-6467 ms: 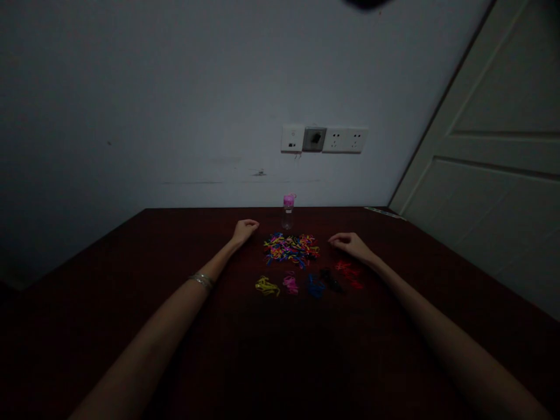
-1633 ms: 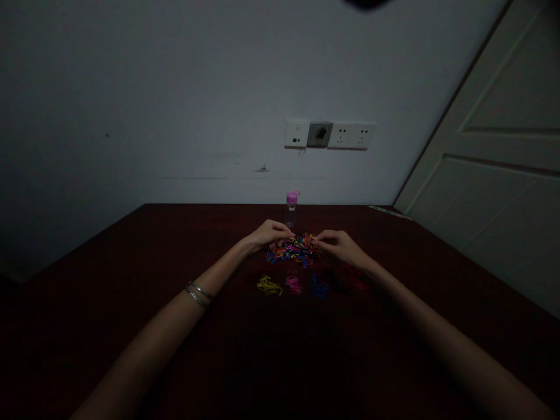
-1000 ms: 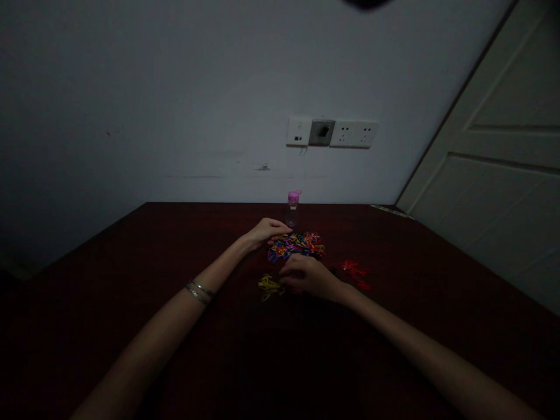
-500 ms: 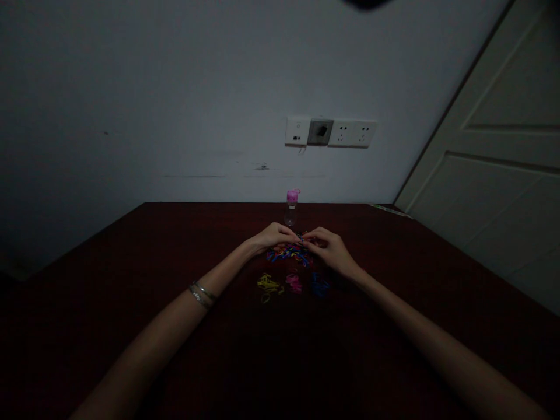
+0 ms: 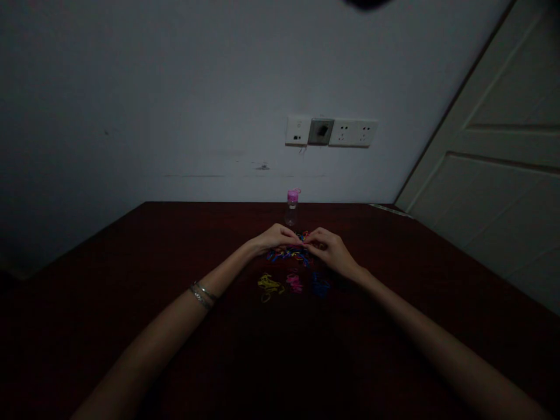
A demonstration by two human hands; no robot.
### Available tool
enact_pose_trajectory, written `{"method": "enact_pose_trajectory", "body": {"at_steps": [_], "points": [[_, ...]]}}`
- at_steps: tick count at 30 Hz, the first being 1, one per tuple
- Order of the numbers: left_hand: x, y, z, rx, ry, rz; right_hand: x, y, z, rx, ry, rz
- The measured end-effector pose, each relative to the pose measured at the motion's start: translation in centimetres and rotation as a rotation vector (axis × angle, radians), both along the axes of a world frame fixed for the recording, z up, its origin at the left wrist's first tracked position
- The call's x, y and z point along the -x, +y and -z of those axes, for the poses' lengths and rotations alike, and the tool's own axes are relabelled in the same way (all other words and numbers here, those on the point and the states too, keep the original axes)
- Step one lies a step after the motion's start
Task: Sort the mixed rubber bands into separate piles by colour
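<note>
Two bare hands meet, fingertips together, over a mixed heap of small rubber bands (image 5: 289, 255).
From where I stand, the left hand (image 5: 275, 236) and right hand (image 5: 330, 248) both have thumb and fingers drawn narrow over the heap; in this dimness I can't tell whether a band is pinched between them. Nearer the person lie three sorted clusters, left to right: yellow bands (image 5: 268, 283), pink bands (image 5: 294, 283) and blue bands (image 5: 321, 285). Silvery bracelets (image 5: 200, 296) circle the left wrist. Just beyond the heap, a clear bottle with a pink cap (image 5: 291, 214) stands upright on the dark red table (image 5: 196, 224), below the wall sockets (image 5: 352, 133).
</note>
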State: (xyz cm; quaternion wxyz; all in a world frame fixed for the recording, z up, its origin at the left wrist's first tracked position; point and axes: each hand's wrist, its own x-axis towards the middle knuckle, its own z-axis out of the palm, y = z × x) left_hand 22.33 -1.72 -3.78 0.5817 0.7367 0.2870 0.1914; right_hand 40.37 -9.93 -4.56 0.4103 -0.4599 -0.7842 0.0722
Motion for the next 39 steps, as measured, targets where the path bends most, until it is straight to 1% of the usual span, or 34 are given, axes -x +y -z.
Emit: {"method": "enact_pose_trajectory", "body": {"at_steps": [4,8,10,12,15,19,23,25,28,32,35,39], "points": [[0.2,0.7,-0.2,-0.047,0.000,-0.092,-0.3,0.0,-0.2,0.033,0.018,-0.043],[1.4,2.5,-0.4,-0.137,0.010,-0.207,-0.4,-0.3,-0.7,0.151,-0.068,-0.220],[2.4,3.7,-0.4,-0.192,0.033,-0.229,-0.3,-0.5,-0.8,0.185,-0.121,-0.291],[3.5,4.8,-0.1,-0.220,0.068,-0.249,0.0,-0.7,-0.6,0.204,-0.152,-0.334],[4.8,6.0,0.3,-0.242,0.151,-0.224,0.4,-0.8,-0.2,0.235,-0.183,-0.361],[6.0,6.8,0.4,-0.270,0.258,-0.099,0.3,-0.7,0.0,0.261,-0.197,-0.368],[6.3,6.5,-0.2,-0.247,0.338,0.037,-0.8,-0.1,-0.1,0.235,-0.143,-0.287],[6.2,6.1,-0.5,-0.254,0.341,0.073,-1.9,0.5,0.1,0.233,-0.109,-0.221],[5.7,5.5,-0.6,-0.272,0.367,0.101,-3.7,1.4,0.9,0.232,-0.063,-0.112],[5.1,5.1,-0.3,-0.295,0.406,0.130,-5.9,2.3,2.1,0.225,-0.046,0.021],[5.1,5.2,0.0,-0.304,0.428,0.159,-7.0,2.5,2.7,0.235,-0.042,0.076],[5.2,5.3,0.1,-0.330,0.438,0.187,-7.9,2.6,3.2,0.247,-0.034,0.105]]}}
